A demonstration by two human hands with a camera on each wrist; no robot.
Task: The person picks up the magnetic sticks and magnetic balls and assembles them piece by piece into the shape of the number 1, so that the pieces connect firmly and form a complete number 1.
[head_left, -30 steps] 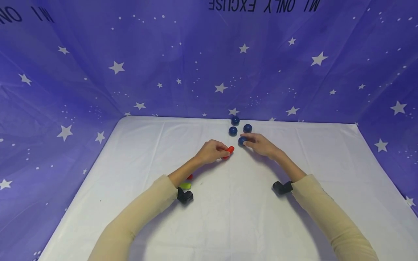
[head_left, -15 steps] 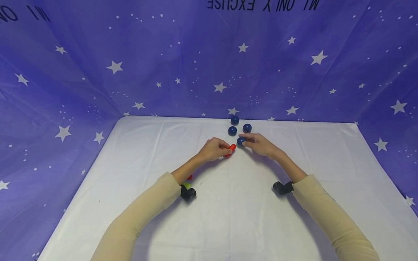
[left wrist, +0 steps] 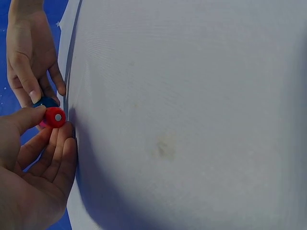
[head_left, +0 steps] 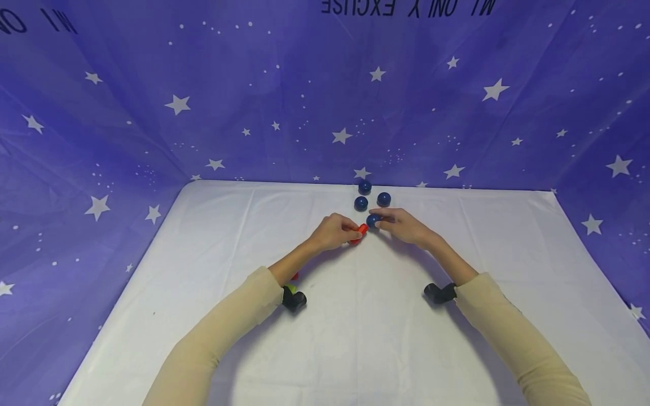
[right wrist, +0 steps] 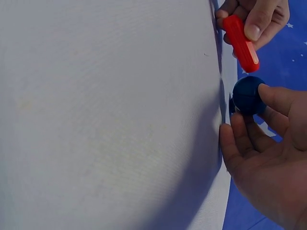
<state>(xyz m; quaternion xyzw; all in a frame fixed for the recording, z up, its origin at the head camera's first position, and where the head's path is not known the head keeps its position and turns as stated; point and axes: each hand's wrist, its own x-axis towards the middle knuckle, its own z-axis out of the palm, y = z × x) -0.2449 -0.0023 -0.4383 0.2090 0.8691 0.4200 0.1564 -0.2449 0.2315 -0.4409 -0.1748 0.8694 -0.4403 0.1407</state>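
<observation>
Pinched by the fingers: red rod (right wrist: 241,43) in the left hand (head_left: 334,232), blue ball (right wrist: 248,96) in the right hand (head_left: 405,224).
Just beside the glossy ball, the blunt rod is held over creased cloth (head_left: 325,344), near three more balls (head_left: 361,203). Only by the left wrist view is the rod's pale end disc (left wrist: 58,117) shown.

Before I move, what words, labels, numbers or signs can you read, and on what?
"MI ONLY EXCUSE": curtain, top centre, running right to left, tops cut off by the frame.
"MI ON": curtain, upper left, likewise right to left, N cut off.
Red piece, held blue ball: none readable.
</observation>
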